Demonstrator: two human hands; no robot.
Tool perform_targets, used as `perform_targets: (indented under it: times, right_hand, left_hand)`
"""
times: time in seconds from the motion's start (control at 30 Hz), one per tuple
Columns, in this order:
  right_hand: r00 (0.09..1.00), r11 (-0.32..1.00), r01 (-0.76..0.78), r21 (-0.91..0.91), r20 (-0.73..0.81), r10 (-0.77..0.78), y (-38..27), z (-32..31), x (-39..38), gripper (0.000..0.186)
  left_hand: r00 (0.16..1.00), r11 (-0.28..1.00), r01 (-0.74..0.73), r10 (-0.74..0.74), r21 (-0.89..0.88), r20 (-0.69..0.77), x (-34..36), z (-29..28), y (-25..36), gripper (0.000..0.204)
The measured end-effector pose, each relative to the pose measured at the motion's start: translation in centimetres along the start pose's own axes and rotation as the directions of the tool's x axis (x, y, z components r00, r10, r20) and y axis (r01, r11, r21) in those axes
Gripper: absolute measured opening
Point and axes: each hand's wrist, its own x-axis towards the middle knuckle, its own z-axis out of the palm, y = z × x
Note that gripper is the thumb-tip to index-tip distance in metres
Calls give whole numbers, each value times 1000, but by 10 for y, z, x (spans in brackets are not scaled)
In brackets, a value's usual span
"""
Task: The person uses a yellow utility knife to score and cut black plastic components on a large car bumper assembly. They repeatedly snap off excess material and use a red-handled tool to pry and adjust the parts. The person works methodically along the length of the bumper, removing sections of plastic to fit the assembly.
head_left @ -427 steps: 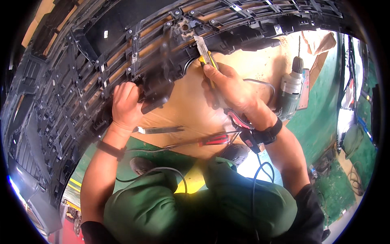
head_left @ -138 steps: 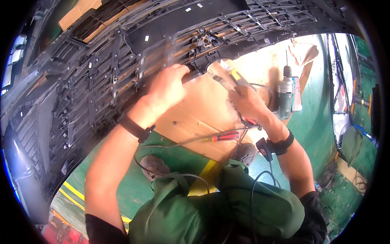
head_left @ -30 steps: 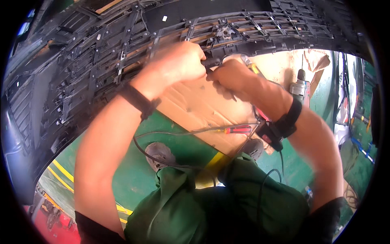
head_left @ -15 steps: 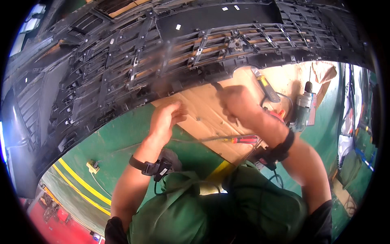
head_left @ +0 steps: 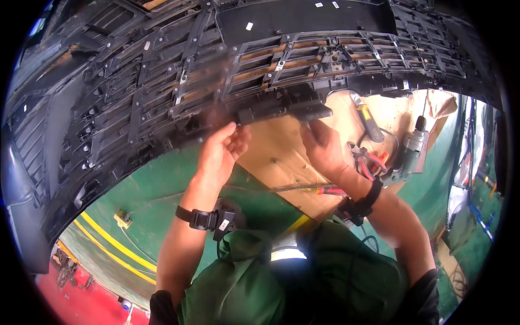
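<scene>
A large black plastic bumper with a slatted grille point(head_left: 254, 81) spans the upper part of the head view, its ribbed inner side toward me. My left hand point(head_left: 221, 149) is at its lower edge, one fingertip against the rim, the other fingers loosely bent and apart; I see nothing in it. At the same edge, further right, my right hand point(head_left: 326, 149) closes its fingertips on a dark plastic strip point(head_left: 313, 111). Whether this strip is part of the bumper or a separate piece, I cannot tell.
Brown cardboard point(head_left: 271, 157) lies on the green surface below the bumper. On it rest a yellow-and-grey utility knife point(head_left: 370, 123), red-handled pliers point(head_left: 364, 162) and a red screwdriver point(head_left: 330, 190). A power drill point(head_left: 411, 146) stands at the right. Yellow stripes point(head_left: 114, 244) cross the lower left.
My right hand has come up to the bumper's edge, uncovering the pliers. My left hand has risen to touch the rim. The view has shifted slightly.
</scene>
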Motion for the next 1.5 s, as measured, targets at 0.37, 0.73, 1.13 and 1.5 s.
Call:
perform_targets:
  times: [0.37,0.73,1.13,1.5]
  right_hand:
    - [950,947,285,-148,-90,-300,22,8,7,23]
    - [894,871,-420,255,281,349,-44,-12,16,26]
    - [980,973,179,-147,-65,-190,16,12,11,22]
    - [967,966,211,-150,-113,-229,24,12,15,31]
  left_hand:
    - [1000,1000,-5,5,-11,-2,-15,-6,7,42]
    - [998,993,-66,65,-94,-14,-18,-10,1,38]
    - [989,982,-124,133,143,-59,-5,-4,-13,28]
    - [526,-512,-503,457,696,717,-3,27,-62,76]
